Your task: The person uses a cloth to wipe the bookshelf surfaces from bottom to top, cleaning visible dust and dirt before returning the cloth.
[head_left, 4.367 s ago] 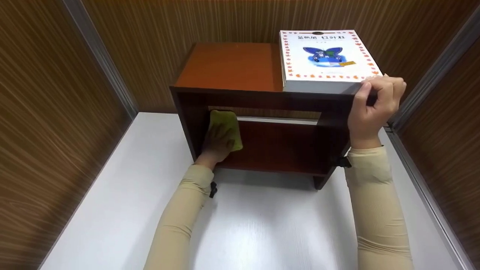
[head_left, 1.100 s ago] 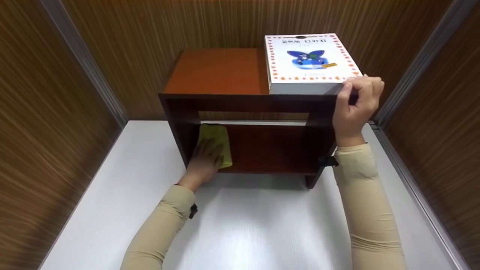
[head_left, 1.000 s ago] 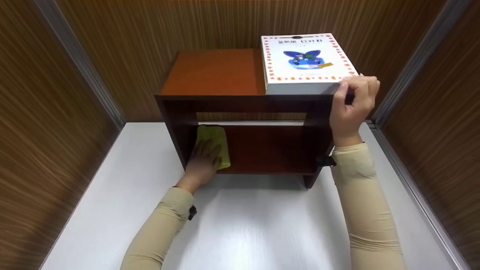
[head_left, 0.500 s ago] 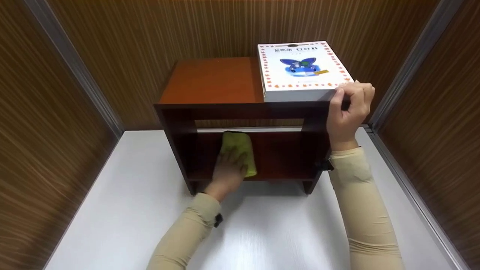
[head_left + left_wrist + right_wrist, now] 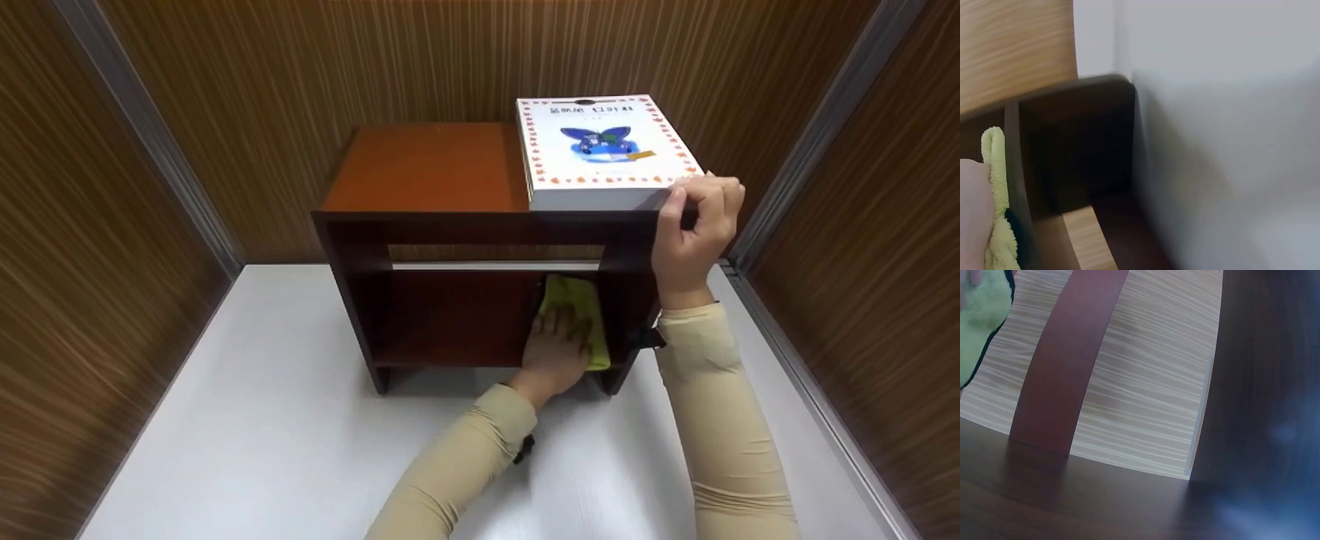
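In the head view my left hand (image 5: 556, 349) lies with spread fingers on a folded yellow-green cloth (image 5: 576, 300), pressing it against the lower board of a dark reddish-brown shelf (image 5: 450, 315), near its right side panel. The cloth (image 5: 998, 174) shows fluffy at the left edge of the left wrist view. A dark border edges the same cloth (image 5: 985, 315) at the upper left of the right wrist view. My right hand (image 5: 697, 232) curls its fingers over the shelf's front right top corner, against the book's corner; its exact contact is partly hidden.
A thick white book or stack (image 5: 607, 142) with a butterfly picture lies on the right half of the shelf's top. The shelf stands on a white table (image 5: 285, 420). Wood-patterned walls (image 5: 435, 60) enclose the back and both sides.
My left hand has slid the cloth from the left side of the lower board across to the right. My right hand keeps its place at the corner; the head view has shifted slightly.
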`<control>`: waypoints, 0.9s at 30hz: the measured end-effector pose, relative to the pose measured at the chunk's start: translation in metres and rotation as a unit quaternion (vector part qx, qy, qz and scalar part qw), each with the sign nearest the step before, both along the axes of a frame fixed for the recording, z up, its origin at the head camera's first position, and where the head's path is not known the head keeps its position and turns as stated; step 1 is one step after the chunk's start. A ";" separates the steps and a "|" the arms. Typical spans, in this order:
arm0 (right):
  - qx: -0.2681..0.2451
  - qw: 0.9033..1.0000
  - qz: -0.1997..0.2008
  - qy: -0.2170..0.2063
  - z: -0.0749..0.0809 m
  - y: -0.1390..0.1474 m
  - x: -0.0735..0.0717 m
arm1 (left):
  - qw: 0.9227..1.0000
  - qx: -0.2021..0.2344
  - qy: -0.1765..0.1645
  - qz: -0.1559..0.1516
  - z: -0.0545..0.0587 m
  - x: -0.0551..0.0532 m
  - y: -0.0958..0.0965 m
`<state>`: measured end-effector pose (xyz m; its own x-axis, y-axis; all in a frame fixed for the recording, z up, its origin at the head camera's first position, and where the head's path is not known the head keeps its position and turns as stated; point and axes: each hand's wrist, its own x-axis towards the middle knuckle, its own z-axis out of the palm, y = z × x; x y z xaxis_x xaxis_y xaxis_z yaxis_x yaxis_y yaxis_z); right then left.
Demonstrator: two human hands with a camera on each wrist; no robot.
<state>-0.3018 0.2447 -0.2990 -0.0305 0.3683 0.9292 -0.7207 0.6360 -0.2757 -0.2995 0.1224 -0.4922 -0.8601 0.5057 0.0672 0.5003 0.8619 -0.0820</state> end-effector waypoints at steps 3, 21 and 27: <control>0.001 1.000 0.000 -0.003 -0.003 0.001 0.001 | 1.000 -0.019 -0.022 0.010 -0.001 0.004 0.006; 0.007 1.000 0.007 -0.004 -0.004 0.002 0.001 | 0.999 0.025 0.030 -0.014 -0.007 0.021 0.014; 0.014 1.000 0.010 -0.007 0.000 0.003 0.004 | 0.999 0.035 0.019 -0.017 -0.005 0.015 -0.022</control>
<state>-0.2978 0.2475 -0.2987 -0.0514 0.3407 0.9388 -0.7298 0.6288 -0.2682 -0.2849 0.1002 -0.4972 -0.8381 0.5281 0.1367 0.5278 0.8483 -0.0418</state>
